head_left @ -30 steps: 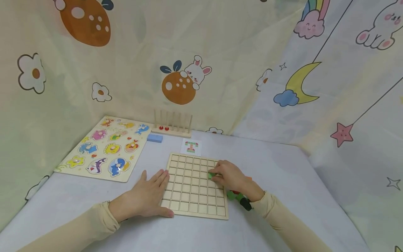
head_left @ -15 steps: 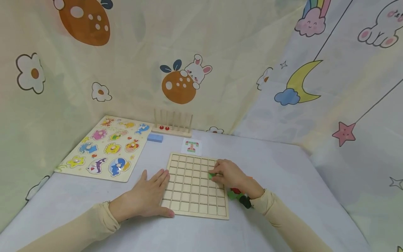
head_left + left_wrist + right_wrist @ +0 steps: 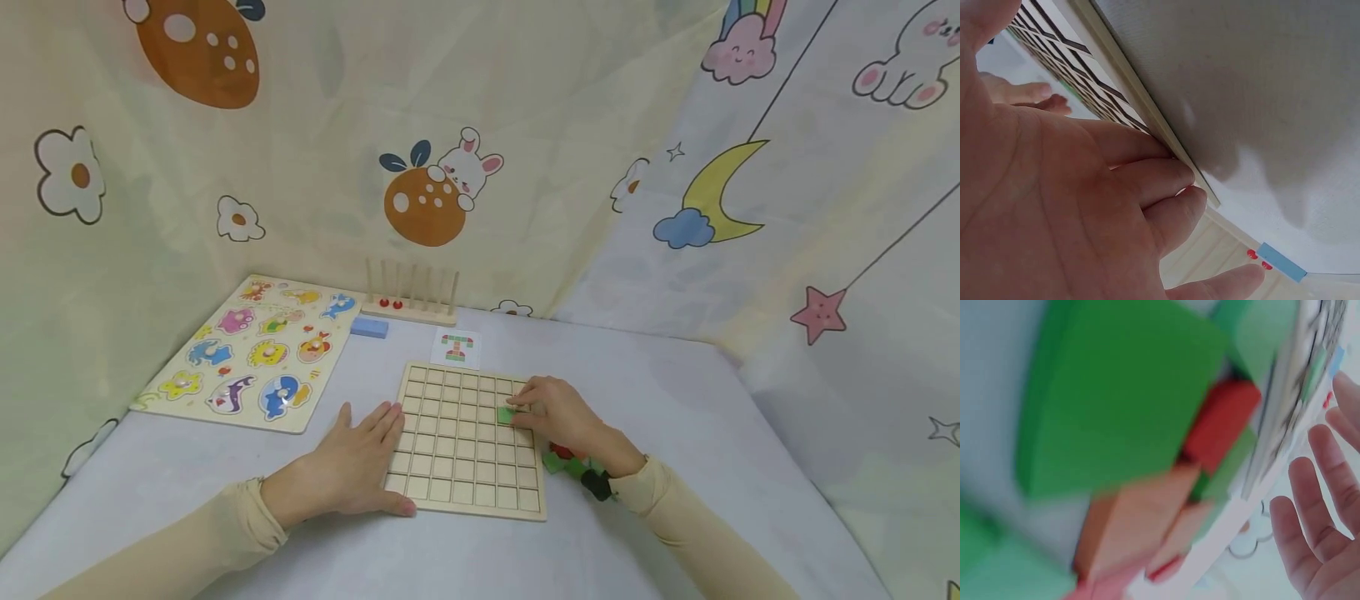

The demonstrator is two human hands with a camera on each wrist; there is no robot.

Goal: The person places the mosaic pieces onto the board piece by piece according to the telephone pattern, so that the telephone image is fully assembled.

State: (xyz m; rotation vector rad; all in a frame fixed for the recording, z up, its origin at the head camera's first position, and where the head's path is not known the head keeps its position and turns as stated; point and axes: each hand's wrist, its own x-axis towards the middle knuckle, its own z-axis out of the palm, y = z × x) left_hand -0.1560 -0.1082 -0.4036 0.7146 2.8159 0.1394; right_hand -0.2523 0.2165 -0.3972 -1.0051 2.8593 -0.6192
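Wooden grid board (image 3: 453,454), one: lay flat on the white-covered bench (image 3: 675,392), its rows of square cells in view.

Green square tile (image 3: 505,415), one: lay in a cell of the board, towards the right edge and the far half.

Right hand (image 3: 566,417), one: reached over the board's right edge, thumb and fingers parted and extended around the tile, not pinching it (whether the thumb tip touched it could not be told).

Left hand (image 3: 337,475), one: fingers straight, tips against the board's left edge, thumb on its near left corner.

Loose blocks, a small heap: right of the board, under the right wrist; among them a green block (image 3: 1122,394), a red block (image 3: 1222,422), an orange block (image 3: 1141,515) and a dark block (image 3: 596,484).

Pattern card (image 3: 456,349), one: just beyond the board's far edge, printed with red and green shapes.

Blue bar (image 3: 369,327), one: beyond the board's far left corner.

Peg rack (image 3: 420,316), one: farther beyond the board, with two red beads.

Sea-animal knob puzzle (image 3: 247,333), one: left of the board, well apart.
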